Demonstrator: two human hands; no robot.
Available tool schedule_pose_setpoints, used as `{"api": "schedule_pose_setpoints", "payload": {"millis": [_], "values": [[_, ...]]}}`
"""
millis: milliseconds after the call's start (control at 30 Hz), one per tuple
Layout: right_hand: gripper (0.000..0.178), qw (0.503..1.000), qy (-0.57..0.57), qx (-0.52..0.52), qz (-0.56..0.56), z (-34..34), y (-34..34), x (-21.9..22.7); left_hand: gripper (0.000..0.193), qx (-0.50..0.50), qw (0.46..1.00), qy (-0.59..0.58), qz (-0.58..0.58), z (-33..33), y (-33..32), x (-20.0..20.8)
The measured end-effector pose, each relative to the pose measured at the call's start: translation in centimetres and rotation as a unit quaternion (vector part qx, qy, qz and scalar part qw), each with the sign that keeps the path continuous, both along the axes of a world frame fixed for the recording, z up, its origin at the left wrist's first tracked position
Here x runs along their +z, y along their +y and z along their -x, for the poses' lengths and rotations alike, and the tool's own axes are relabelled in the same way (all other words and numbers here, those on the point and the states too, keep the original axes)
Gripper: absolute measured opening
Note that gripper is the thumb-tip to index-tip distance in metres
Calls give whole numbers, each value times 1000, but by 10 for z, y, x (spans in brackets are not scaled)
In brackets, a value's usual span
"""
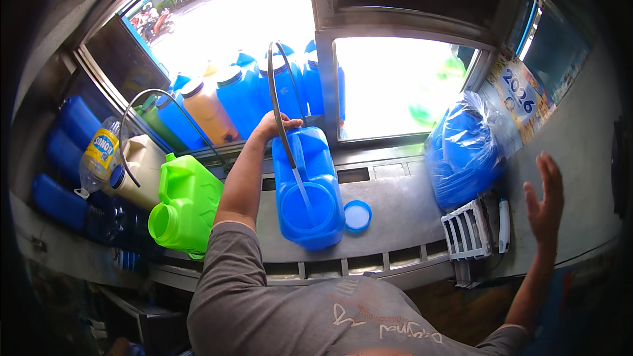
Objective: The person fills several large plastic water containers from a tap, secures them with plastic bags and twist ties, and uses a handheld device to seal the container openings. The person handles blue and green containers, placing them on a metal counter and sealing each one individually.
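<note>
A blue jug [308,151] lies on the steel counter with its wide mouth toward me. A curved metal spout [277,92] arches over it, and a pale stream of water [304,194] runs from its tip into the mouth. At the jug's far end my left hand [273,125] is closed, fingers bent beside the spout; what they grip is hidden. A round blue cap [357,215] lies right of the jug. Out to the right, my right hand [546,198] is raised with fingers apart, holding nothing.
A bright green jug [191,198] stands left of my left arm, near a second spout [135,99], a beige jug [142,171] and a clear bottle [99,158]. Several capped jugs [237,92] line the window. Right are a bag of blue caps [461,151] and a white rack [467,231].
</note>
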State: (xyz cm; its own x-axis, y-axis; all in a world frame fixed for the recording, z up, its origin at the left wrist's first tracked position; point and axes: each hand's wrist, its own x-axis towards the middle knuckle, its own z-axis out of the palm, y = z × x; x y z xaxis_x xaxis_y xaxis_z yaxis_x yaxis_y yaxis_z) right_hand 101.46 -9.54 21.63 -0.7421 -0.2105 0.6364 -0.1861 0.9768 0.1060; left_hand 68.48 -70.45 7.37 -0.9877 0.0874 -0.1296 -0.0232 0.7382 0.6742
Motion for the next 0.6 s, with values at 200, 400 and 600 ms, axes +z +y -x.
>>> {"api": "schedule_pose_setpoints", "payload": {"millis": [200,400,600], "values": [[47,990,12,132,-43,42,-84,159,56,-13,997,21,-78,-1,-3,-13],[43,724,164,506,440,95,-142,34,62,31,998,56,-28,-3,-10,-32],[31,756,-253,301,524,113,-261,-175,76,15,974,224,13,-30,-87,53]]}}
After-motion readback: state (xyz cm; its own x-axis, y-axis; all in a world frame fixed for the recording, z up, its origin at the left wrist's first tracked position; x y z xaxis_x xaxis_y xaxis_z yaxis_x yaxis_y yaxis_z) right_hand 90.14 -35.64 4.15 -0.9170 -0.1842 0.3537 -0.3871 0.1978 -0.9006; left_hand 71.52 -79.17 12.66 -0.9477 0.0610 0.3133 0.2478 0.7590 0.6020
